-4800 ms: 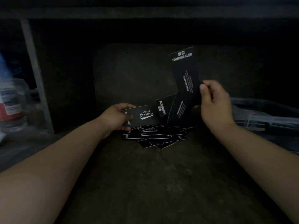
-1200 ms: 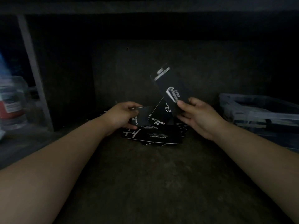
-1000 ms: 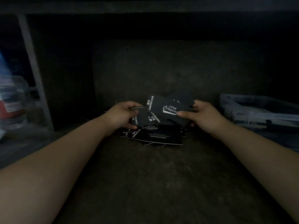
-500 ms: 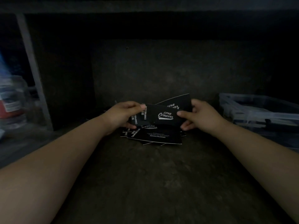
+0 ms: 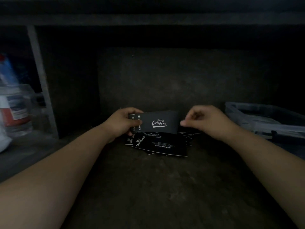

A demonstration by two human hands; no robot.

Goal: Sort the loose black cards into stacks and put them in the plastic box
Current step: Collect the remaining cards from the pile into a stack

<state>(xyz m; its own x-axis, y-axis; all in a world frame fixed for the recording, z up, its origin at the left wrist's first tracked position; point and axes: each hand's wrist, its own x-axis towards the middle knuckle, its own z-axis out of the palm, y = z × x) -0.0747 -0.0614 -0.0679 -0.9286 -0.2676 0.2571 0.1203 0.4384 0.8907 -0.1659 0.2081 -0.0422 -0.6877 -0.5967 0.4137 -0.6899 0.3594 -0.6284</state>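
Head view: the left hand's (image 5: pixel 122 123) thumb presses across the left end of a small stack of black printed paper cards (image 5: pixel 158 123), with the other fingers curled underneath. The hand grips this stack just above the loose pile of black cards (image 5: pixel 158 145) lying on the dark surface. The right hand's (image 5: pixel 208 120) fingertips (image 5: pixel 183 123) are curled and drawn together just beside the stack's right short edge; whether they touch it I cannot tell.

Half a second ago the right hand was sliding the "Club Camping" card onto the stack. Now that card lies on top, roughly squared with the rest, and the right hand seems to have let go. I judge that one more card is sorted, and many remain in the pile.

The top card faces the camera with its lettering upright. Its long axis runs left to right, about level. The clear plastic box (image 5: pixel 264 119) stands well to the right of the pile; whether it holds any cards is too dim to tell.
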